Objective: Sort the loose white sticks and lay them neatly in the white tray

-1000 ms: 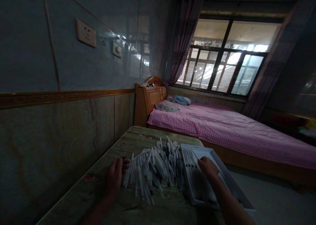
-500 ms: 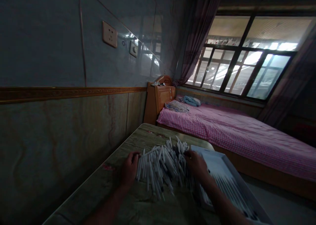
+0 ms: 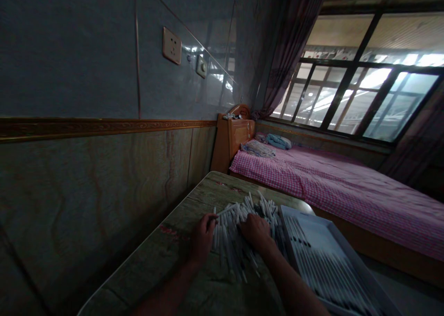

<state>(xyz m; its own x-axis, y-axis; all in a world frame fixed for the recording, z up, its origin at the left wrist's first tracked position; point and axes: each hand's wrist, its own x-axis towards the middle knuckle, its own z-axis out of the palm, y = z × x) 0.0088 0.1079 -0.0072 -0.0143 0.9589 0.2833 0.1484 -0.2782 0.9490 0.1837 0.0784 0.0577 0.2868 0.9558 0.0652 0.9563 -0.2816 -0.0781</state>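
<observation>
Our left hand [image 3: 203, 239] and our right hand [image 3: 255, 230] touch one heap of white tubes [image 3: 231, 233] on the table [image 3: 222, 182], just beside one white tray [image 3: 314, 230]. We cannot tell if each grip is clenched.

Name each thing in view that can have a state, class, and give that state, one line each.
left hand, curled against the pile's left edge
right hand, resting palm down on the pile
pile of white plastic tubes, loose and jumbled on the table
white tray, holding tubes, part of its base bare
tubes in the tray, lying parallel, side by side
pink checked bedsheet, spread flat over the bed
curtain, drawn aside from the window
</observation>
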